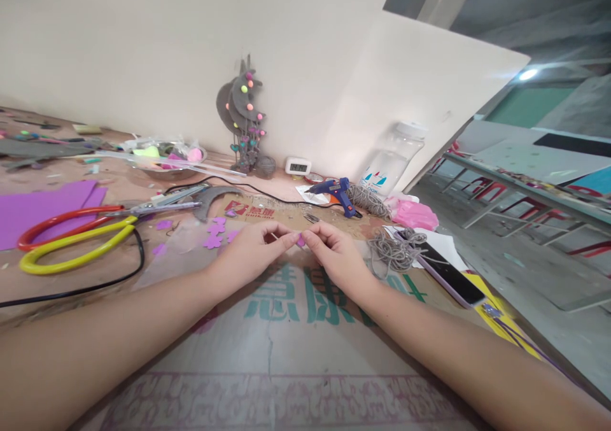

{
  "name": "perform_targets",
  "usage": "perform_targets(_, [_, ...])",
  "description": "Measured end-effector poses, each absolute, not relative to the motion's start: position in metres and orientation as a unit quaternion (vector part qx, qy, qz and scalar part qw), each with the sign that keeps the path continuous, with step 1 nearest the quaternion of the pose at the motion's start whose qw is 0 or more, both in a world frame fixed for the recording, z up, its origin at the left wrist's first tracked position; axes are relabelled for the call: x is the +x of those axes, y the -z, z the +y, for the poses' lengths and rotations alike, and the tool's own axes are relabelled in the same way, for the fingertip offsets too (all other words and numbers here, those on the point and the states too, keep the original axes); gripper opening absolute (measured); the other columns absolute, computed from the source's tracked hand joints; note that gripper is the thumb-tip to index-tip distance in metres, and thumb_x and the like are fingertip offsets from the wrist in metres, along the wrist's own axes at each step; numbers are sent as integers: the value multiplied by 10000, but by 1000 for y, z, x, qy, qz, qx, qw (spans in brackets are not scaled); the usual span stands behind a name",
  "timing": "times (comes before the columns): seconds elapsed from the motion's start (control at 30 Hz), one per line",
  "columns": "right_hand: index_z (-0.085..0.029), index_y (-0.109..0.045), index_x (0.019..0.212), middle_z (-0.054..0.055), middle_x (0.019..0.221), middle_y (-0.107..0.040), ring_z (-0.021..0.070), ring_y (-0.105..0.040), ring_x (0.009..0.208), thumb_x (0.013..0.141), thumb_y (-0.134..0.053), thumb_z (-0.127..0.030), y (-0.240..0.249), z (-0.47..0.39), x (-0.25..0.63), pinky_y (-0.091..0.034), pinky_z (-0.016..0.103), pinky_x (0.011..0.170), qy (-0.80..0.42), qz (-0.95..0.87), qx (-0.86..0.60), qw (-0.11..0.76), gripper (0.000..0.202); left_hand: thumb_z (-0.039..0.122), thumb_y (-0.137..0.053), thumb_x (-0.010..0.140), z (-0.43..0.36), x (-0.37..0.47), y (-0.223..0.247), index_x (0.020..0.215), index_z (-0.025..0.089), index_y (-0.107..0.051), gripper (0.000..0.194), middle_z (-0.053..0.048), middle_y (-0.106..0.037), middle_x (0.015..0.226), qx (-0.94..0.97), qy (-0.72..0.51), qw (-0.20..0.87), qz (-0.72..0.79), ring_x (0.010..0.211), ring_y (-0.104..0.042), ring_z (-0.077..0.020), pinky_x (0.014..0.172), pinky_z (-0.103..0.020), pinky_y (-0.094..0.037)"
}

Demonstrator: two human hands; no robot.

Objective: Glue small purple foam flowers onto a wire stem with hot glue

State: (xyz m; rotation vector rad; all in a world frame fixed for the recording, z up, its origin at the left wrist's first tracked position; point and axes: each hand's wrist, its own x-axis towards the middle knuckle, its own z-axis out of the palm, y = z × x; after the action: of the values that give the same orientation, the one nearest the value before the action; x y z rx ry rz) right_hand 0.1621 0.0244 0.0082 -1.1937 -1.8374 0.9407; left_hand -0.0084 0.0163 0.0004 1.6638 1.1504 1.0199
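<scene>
Between my fingertips is a small purple piece (300, 241), mostly covered by my fingers, so its full shape is hidden. My left hand (255, 247) pinches it from one side, with a thin pale strand or edge showing by the fingers. From the other side my right hand (338, 251) pinches it with thumb and forefinger. Both hands hover over a printed cardboard sheet (286, 348). Beside my left hand lie several purple flower cutouts (214, 233). A grey crescent cutout (210, 200) rests behind them.
Scissors with red and yellow handles (79, 243) and purple sheets (42, 211) lie left. A blue glue gun (340, 195) with a black cord sits behind my hands. Grey cord (396, 249), a phone (451, 273) and a bottle (394, 157) are right. A decorated grey hanging ornament (243, 113) leans against the wall.
</scene>
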Motion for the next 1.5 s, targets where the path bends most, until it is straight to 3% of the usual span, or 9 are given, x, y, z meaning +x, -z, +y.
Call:
perform_targets(0.23, [-190,-524,900,-38,648,-436,89,-388,548,793,-560,-386,-1,30,165,-337,211,497,-377,-723,-438,378,226,470,-501,801,19,-10,5,777,170,-568,308,39,-490,545,611,-453,448,469,495,-455,-102,489,-209,-344])
perform_targets(0.47, [-187,-548,792,-37,587,-436,90,-364,502,802,-527,-331,-4,28,162,-314,217,467,-343,-720,-469,380,146,479,-504,794,18,-9,4,786,167,-564,318,34,-500,524,605,-452,450,476,485,-457,-107,485,-213,-344])
perform_targets(0.83, [-179,-599,859,-32,615,-474,87,-366,507,807,-530,-365,-4,29,162,-306,218,475,-348,-731,-454,372,204,461,-539,778,16,-9,-1,779,171,-566,292,39,-509,560,614,-438,466,462,489,-458,-99,473,-205,-343])
perform_targets(1.13, [-169,-610,777,-24,617,-481,86,-373,523,805,-529,-354,-7,28,162,-302,216,481,-350,-729,-458,370,203,462,-533,785,16,-9,1,787,170,-589,297,35,-506,587,627,-430,458,461,517,-473,-100,487,-206,-353])
perform_targets(1.33, [-170,-597,799,-31,604,-455,84,-361,508,815,-517,-384,-5,29,164,-317,212,472,-382,-710,-462,369,229,432,-541,779,16,-8,1,888,181,-644,292,-1,-623,758,657,-416,430,460,559,-497,-103,514,-213,-372])
perform_targets(1.5, [-165,-597,770,-23,626,-494,87,-388,530,807,-534,-358,-6,28,163,-325,212,490,-366,-719,-455,375,207,403,-570,759,15,-7,0,816,168,-632,250,-3,-617,712,668,-405,401,479,578,-502,-113,520,-214,-373])
